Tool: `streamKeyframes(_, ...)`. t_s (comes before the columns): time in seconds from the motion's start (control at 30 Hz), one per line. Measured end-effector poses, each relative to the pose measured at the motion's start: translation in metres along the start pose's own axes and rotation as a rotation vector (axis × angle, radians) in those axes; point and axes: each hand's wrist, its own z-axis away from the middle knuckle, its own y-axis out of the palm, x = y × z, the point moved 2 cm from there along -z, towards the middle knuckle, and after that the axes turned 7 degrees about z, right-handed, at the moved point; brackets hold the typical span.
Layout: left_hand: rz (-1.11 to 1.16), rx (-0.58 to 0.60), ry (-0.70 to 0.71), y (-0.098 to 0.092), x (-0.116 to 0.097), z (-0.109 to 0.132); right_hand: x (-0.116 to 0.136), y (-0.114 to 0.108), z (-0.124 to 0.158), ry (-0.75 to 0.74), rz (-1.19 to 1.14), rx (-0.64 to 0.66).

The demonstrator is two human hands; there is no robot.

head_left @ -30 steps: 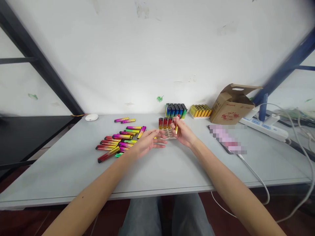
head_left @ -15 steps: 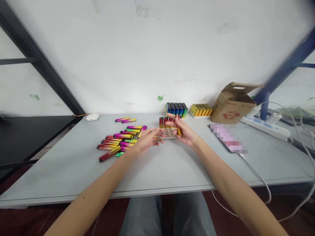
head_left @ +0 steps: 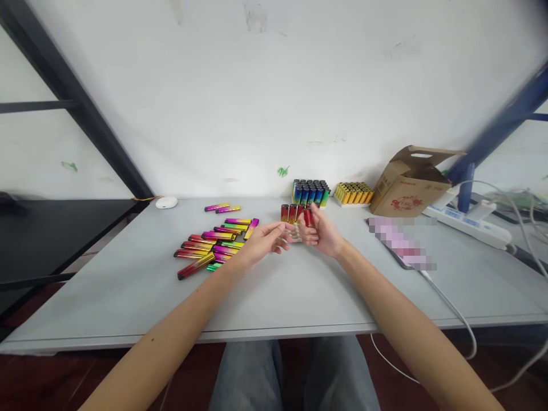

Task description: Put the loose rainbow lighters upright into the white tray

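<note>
Gripping a red lighter (head_left: 309,217) near upright in the right hand (head_left: 324,233), between thumb and curled fingers, over the right part of the tray (head_left: 295,233); cannot tell whether touching it; holding the left hand (head_left: 265,242) just beside the tray's left side, fingers loosely parted and bare; with a row of red lighters (head_left: 292,213) upright along the tray's far side; with a loose pile (head_left: 217,236) on the table (head_left: 299,297) to the left; with a blue-green set (head_left: 310,192), a yellow set (head_left: 354,194) and a box (head_left: 413,197) farther back, near the wall (head_left: 214,103).
</note>
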Motion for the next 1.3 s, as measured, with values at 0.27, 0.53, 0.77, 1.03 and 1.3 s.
streamKeyframes(0.27,0.000,-0.036,-0.032,0.002,-0.001,0.001,0.002,-0.006,-0.002,0.032,-0.081,-0.091)
streamKeyframes(0.53,0.012,-0.050,-0.027,0.002,-0.002,0.002,0.006,-0.001,0.000,0.034,-0.095,-0.192)
streamKeyframes(0.77,0.032,-0.212,0.022,-0.001,0.000,-0.002,0.006,0.008,-0.002,0.026,-0.065,-0.256)
streamKeyframes(1.03,0.071,-0.332,0.034,-0.006,0.003,-0.005,0.003,0.012,-0.002,0.021,-0.023,-0.277)
streamKeyframes(1.3,0.064,-0.341,0.031,-0.005,0.001,-0.005,-0.002,0.010,-0.004,0.024,-0.023,-0.247)
